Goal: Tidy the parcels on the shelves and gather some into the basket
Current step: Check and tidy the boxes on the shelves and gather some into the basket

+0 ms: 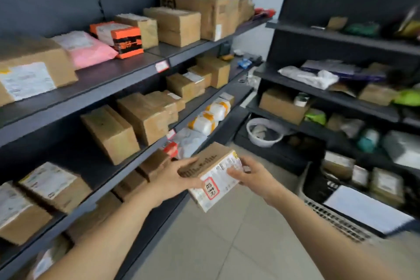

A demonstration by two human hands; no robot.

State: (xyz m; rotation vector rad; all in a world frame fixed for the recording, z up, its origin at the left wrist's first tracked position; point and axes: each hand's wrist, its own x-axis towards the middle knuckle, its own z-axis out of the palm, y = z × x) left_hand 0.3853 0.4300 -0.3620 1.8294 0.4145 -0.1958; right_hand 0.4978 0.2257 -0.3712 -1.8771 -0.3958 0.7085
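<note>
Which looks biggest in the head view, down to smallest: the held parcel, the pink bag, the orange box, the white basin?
1. held parcel, though it is nearest the camera, so this is unsure.
2. pink bag and orange box: they look about alike, so not ranked.
3. white basin, smallest, but it is farther away.

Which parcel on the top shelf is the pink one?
The soft pink bag, lying between a brown carton and the orange-and-black box; both its neighbours are rigid boxes.
</note>
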